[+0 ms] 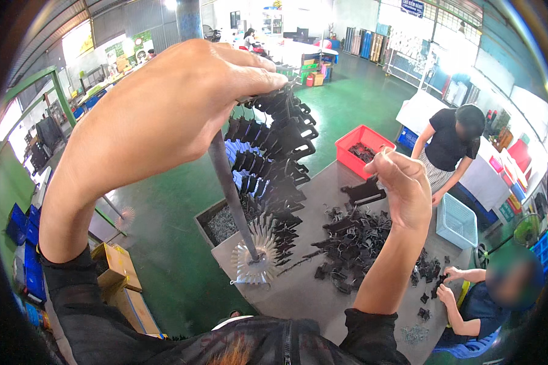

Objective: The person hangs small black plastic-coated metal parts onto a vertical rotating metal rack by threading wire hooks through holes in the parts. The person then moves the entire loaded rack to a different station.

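Note:
My left hand [195, 97] reaches high over a rack with a grey centre pole [228, 188]. Its fingers are bent together at the rack's top, beside the hanging black brackets [286, 152]; what they pinch is hidden. Those brackets hang in stacked rings around the pole, on small wire hooks. A ring of bare metal prongs [254, 257] surrounds the pole's lower part. To the right of the rack, my right hand [402, 182] is closed at the fingertips on a single flat black bracket [364, 193]. Below that hand, a heap of loose black brackets [353, 243] lies on the grey table [298, 286].
A red basket [362, 146] with dark parts stands at the table's far edge. Nearby are a tray of small metal pieces [222, 222] and a light blue basket [456, 220]. One person [450, 140] stands at right; another person [493, 298] handles parts at the lower right.

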### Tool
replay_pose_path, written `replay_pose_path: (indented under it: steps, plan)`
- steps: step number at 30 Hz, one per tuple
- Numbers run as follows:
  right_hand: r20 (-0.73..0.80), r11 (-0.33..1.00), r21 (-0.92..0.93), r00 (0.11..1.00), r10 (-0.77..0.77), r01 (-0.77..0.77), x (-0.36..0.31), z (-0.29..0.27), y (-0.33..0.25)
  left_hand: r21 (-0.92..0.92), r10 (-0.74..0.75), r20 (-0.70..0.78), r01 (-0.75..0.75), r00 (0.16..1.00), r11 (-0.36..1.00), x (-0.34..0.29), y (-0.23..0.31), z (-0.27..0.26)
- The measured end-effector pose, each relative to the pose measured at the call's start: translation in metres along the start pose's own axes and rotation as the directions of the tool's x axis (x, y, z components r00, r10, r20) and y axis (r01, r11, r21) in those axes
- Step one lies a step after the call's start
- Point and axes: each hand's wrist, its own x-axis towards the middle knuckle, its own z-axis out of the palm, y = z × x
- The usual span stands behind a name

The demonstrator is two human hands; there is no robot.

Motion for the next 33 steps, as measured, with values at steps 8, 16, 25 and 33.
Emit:
replay_pose_path:
  steps: [8,16,25,33]
  plan:
    - [-0.249,0.933,-0.236,0.911,-0.328,0.271,0.023,0.065,-0.025,-0.058,-0.088,0.113,0.095,0.990,0.994,0.006,0.014,-0.008]
    - [-0.174,0.917,-0.156,0.903,-0.393,0.368,0.035,0.088,-0.018,0.085,-0.195,0.284,0.178,0.939,0.980,0.027,0.027,-0.011]
    - [0.016,0.980,0.105,0.985,-0.171,0.169,0.037,0.034,-0.007,0.206,-0.087,0.143,0.056,0.986,0.977,0.022,0.016,-0.002]
    - [0.035,0.989,-0.056,0.990,0.138,-0.136,0.056,-0.068,0.051,0.041,-0.319,0.234,0.319,0.918,0.947,-0.016,-0.029,-0.001]
